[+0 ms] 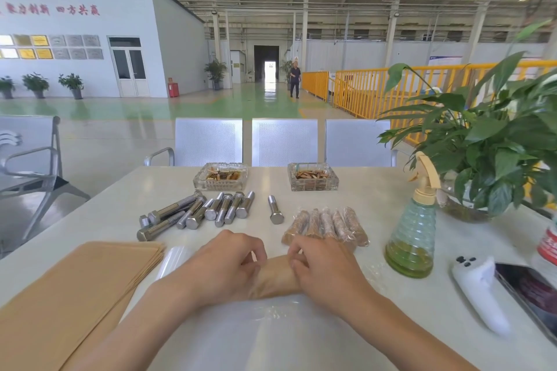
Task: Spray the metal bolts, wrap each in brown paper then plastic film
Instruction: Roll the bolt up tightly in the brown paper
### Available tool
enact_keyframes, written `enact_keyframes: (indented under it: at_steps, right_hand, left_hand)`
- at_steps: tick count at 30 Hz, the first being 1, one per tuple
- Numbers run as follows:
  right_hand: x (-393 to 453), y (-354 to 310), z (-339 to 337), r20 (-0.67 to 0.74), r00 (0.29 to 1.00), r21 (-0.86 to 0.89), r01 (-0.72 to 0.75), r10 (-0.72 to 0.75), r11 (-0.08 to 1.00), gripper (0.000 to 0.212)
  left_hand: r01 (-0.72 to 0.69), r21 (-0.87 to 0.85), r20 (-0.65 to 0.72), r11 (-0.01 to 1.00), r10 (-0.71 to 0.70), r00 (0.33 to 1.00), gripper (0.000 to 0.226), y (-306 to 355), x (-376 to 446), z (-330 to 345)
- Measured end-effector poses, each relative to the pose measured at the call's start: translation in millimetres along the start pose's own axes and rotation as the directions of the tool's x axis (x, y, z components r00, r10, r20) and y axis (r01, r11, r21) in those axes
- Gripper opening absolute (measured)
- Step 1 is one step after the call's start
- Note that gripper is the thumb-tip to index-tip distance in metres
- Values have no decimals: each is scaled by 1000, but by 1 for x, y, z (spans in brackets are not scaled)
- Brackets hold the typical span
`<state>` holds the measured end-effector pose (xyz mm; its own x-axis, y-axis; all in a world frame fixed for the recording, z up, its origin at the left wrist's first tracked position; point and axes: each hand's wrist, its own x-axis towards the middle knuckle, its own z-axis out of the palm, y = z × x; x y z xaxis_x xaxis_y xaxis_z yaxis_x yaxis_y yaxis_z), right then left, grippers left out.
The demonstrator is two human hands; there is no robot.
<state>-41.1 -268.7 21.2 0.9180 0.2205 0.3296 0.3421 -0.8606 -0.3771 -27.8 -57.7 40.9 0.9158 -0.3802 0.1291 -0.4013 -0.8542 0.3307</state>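
Here the worktop [301, 337] is laid out as a line: a stack of brown paper [69, 289] at the left, bare bolts [196, 211] heaped behind it with one bolt [275, 210] set apart, and five finished wrapped bolts [327, 224] in a row to the right, so work seems to pass left to right. A sheet of plastic film [271, 313] lies spread under the paper-wrapped bolt [275, 275], probably so it can be rolled up. The left hand [224, 268] and right hand [324, 271] each grip one end of it, fingers curled. The spray bottle [413, 238] holds green liquid low down. Two glass trays [221, 176] [313, 176] hold brownish scraps I cannot identify.
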Motion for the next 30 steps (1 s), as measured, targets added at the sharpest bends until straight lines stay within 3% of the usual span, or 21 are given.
enact_keyframes:
  at_steps: [6, 10, 13, 16, 19, 21, 30]
  right_hand:
    - [4, 0, 13, -11, 999, -24, -50, 50, 998, 14]
    - [3, 1, 20, -75, 997, -185, 13, -27, 983, 26]
    - [3, -2, 21, -87, 993, -240, 56, -79, 969, 19]
    - [4, -5, 22, -21, 994, -276, 93, -103, 957, 13]
    - [3, -4, 20, 18, 996, -276, 87, -86, 957, 20]
    - [-1, -4, 19, 20, 996, -254, 86, -84, 963, 21]
    - [-21, -1, 24, -65, 982, -230, 155, -175, 961, 19]
  left_hand:
    - [15, -7, 3, 1000, -15, 1000, 23, -3, 2, 6]
    - [3, 8, -3, 1000, -3, 1000, 30, -5, 2, 8]
    - [-22, 33, 0, 999, 22, 1000, 24, -3, 2, 8]
    - [-110, 234, -26, 966, 119, 993, 12, 6, 1, 7]
    - [-172, 471, 54, 865, 166, 985, 25, 20, -1, 10]
    - [-179, 526, 105, 831, 145, 984, 27, 25, -3, 12]
    - [-167, 474, 185, 865, 88, 979, 24, 27, 3, 16]
